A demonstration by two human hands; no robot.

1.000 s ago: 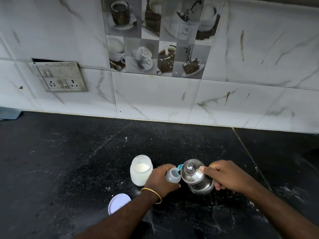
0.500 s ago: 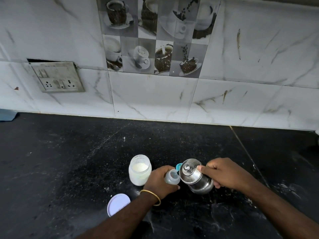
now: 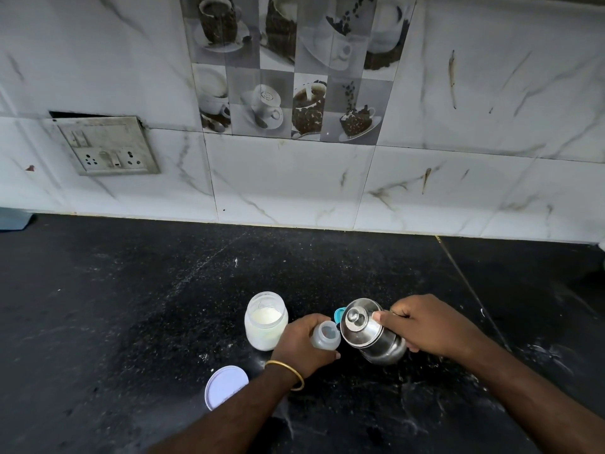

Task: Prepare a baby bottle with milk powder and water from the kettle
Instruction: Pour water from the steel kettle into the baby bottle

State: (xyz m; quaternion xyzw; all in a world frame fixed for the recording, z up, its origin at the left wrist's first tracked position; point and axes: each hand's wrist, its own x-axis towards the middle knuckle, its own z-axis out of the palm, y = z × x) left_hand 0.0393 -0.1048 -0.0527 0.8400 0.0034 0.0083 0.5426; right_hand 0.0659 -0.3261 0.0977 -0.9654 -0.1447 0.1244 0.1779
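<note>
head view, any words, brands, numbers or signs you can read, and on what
None can be read.
powder jar: no label in view.
white lid: blank.
baby bottle: no markings made out.
steel kettle: plain metal.
socket plate: no lettering made out.
picture tiles: cups and beans, no words.

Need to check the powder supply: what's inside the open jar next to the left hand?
The jar holds white powder, filling roughly its lower half. Its lid lies off on the counter. Any scoop buried inside cannot be seen.
</note>
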